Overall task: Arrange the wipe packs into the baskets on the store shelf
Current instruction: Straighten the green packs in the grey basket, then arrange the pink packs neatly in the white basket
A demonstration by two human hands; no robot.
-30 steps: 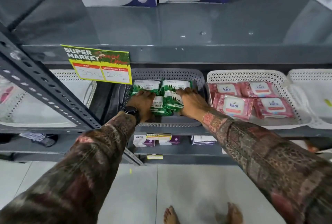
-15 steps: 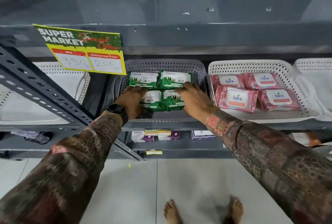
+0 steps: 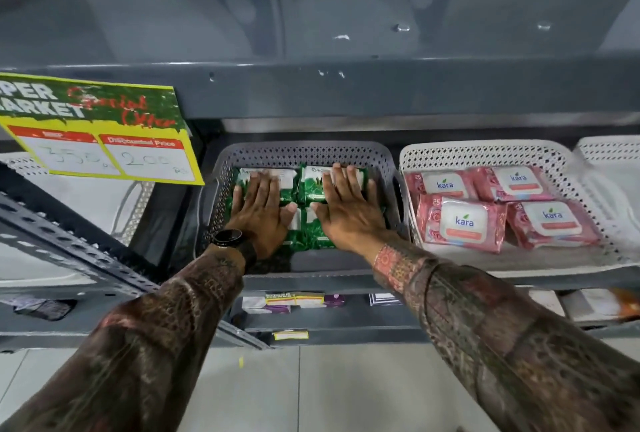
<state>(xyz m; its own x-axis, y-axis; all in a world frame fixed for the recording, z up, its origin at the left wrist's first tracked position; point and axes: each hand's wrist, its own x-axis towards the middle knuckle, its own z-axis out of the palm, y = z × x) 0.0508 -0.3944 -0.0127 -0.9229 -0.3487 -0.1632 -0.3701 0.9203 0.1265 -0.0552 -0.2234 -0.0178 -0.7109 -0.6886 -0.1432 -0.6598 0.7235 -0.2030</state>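
Observation:
Several green wipe packs (image 3: 309,189) lie flat in two rows inside the grey perforated basket (image 3: 304,153) on the middle shelf. My left hand (image 3: 259,213) rests palm down on the left packs, fingers spread. My right hand (image 3: 346,209) lies flat on the right packs in the same way. Neither hand grips a pack. To the right, a white perforated basket (image 3: 485,151) holds several pink Kara wipe packs (image 3: 460,223). My hands hide most of the green packs.
A yellow and green price sign (image 3: 100,133) hangs at the left. A white basket (image 3: 138,203) sits behind a slanted grey upright (image 3: 69,248). Another white basket (image 3: 609,154) is at the far right. Small boxes (image 3: 294,300) sit on the lower shelf. Boxes stand on the top shelf.
Both hands slid from the near packs' edges to lie flat on top of the green packs, fingers extended toward the back row. The camera moved closer to the shelf.

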